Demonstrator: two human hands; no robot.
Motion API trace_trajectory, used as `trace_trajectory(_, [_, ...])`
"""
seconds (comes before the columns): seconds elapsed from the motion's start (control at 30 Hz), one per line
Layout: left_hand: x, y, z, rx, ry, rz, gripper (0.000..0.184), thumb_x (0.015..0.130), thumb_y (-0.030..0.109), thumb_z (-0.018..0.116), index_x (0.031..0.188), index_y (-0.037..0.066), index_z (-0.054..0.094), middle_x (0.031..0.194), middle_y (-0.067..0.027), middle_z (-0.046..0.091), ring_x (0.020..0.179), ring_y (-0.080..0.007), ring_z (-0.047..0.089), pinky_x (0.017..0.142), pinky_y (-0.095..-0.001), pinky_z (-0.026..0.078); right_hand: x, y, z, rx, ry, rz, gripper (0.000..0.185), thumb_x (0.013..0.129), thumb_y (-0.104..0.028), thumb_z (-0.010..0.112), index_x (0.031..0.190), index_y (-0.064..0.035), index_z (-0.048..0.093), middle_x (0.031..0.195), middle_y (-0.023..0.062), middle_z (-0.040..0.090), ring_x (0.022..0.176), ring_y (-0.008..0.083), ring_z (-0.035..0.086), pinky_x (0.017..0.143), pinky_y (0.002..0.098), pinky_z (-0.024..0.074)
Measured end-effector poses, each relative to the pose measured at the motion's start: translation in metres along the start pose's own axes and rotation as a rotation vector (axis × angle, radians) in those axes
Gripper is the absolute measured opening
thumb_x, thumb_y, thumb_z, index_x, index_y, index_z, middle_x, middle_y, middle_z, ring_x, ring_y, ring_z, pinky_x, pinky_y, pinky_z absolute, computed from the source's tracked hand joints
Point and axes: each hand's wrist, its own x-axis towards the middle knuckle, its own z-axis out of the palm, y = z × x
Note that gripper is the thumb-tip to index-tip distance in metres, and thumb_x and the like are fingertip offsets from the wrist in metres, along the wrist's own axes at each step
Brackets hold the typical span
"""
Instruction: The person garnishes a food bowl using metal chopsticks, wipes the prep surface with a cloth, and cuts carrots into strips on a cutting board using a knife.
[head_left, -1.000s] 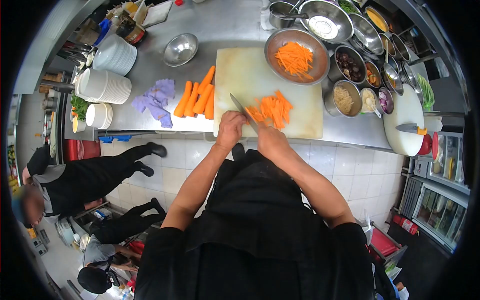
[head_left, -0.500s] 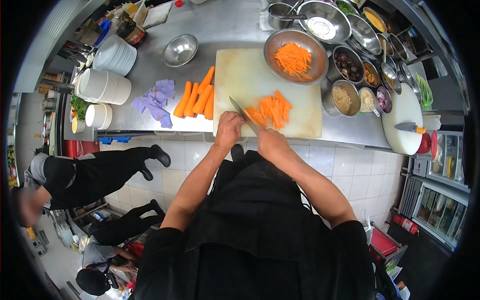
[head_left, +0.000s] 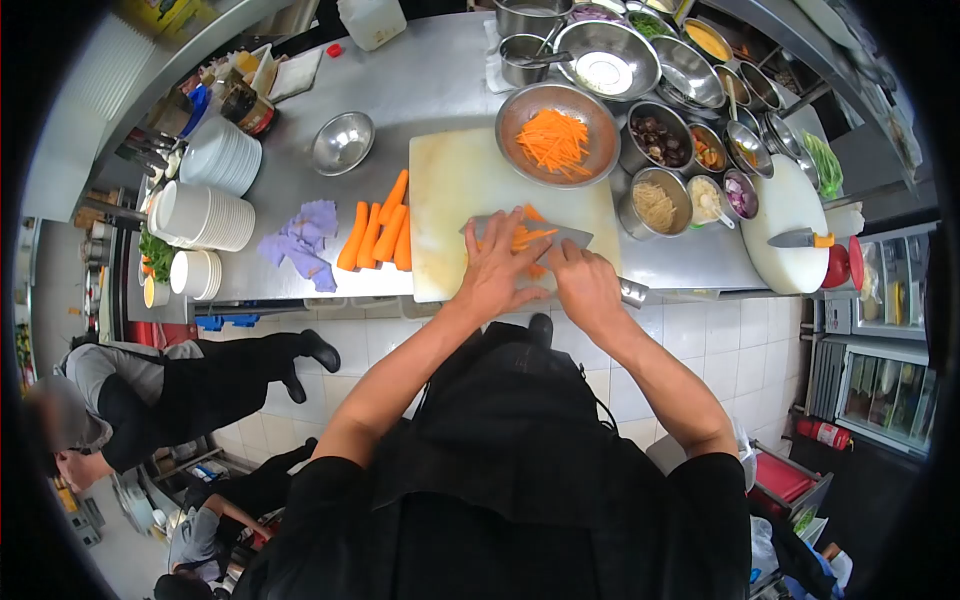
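My right hand [head_left: 588, 285] grips the handle of a cleaver [head_left: 573, 237], its broad blade lying nearly flat over the white cutting board [head_left: 440, 180]. On the blade rest some cut carrot strips [head_left: 532, 238]. Spread fingers of my left hand [head_left: 494, 265] lie over the strips and blade, covering part of both. Beyond the hands, a metal bowl [head_left: 601, 150] holds a heap of thin carrot strips [head_left: 552, 140] at the board's far right corner. Several whole peeled carrots [head_left: 370, 238] lie just left of the board.
A purple cloth [head_left: 303, 240], an empty small metal bowl [head_left: 343, 143] and stacked white containers [head_left: 205, 215] stand leftward. Pots of ingredients [head_left: 655, 205] crowd the right, near a round white board [head_left: 785, 225] carrying a knife [head_left: 800, 239]. Two people are at the left.
The cleaver has turned from upright to nearly flat, with carrot strips on its blade. My left hand has opened and moved right over the strips; my right hand has shifted right. The view has shifted.
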Motion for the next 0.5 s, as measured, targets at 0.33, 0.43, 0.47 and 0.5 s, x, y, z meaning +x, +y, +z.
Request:
trace_trajectory(0.33, [0.014,-0.042,0.049,0.022,-0.093,0.075,0.085,0.064,0.057,0.077,0.139,0.023,0.052,0.148,-0.0207,0.035,0.137,-0.0419,0.028,0.110,-0.0651,0.015,-0.067,0.046,-0.021,0.000,0.115,0.003,0.016,0.068,-0.004,0.064,0.081,-0.0024,0.055,0.099,0.0175,0.065,0.073,0.0291,0.066,0.063,0.0399,0.0537])
trace_trajectory(0.43, [0.009,-0.060,0.054,-0.072,-0.116,0.048,0.098,0.061,0.062,0.078,0.144,0.019,0.046,0.151,-0.0176,0.032,0.139,-0.0419,0.025,0.112,-0.0638,0.014,-0.089,0.062,-0.034,0.136,0.093,0.107,0.014,0.071,-0.001,0.066,0.083,-0.0021,0.057,0.101,0.0171,0.067,0.071,0.0285,0.066,0.063,0.0399,0.0532])
trace_trajectory(0.47, [0.008,-0.065,0.056,-0.115,-0.114,0.033,0.103,0.060,0.062,0.078,0.146,0.018,0.043,0.152,-0.0161,0.031,0.140,-0.0420,0.025,0.113,-0.0634,0.013,-0.096,0.068,-0.035,0.285,0.004,0.304,0.014,0.073,-0.001,0.067,0.085,-0.0026,0.059,0.099,0.0162,0.068,0.070,0.0267,0.067,0.062,0.0395,0.0533])
trace_trajectory(0.5, [0.009,-0.070,0.060,-0.121,-0.113,0.044,0.105,0.061,0.066,0.076,0.147,0.018,0.040,0.153,-0.0168,0.029,0.140,-0.0418,0.024,0.113,-0.0633,0.013,-0.103,0.074,-0.033,0.432,-0.083,0.499,0.015,0.075,-0.001,0.069,0.088,-0.0031,0.061,0.096,0.0153,0.069,0.070,0.0250,0.067,0.062,0.0392,0.0533])
